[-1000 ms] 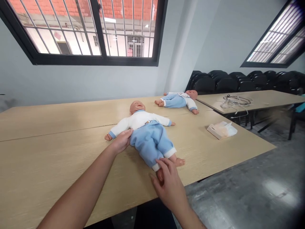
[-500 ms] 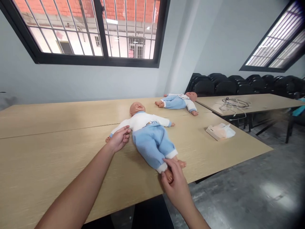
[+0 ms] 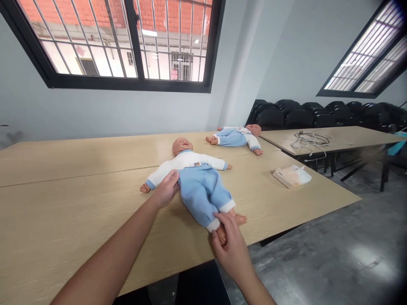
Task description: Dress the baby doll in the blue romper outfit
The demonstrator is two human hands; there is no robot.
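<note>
Lying face-up, the doll [image 3: 202, 186] has right hand [image 3: 233, 248] gripping one foot [image 3: 221, 235], left hand [image 3: 166, 189] at its waist, hold unclear.

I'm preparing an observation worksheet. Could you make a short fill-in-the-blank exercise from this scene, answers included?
1. The nearer doll lies on its ____.
2. Its trousers are ____ with white cuffs.
3. The hand nearest its feet is the person's ____ hand.
4. The chairs in the background are ____.

Missing words: back; blue; right; black.
</note>
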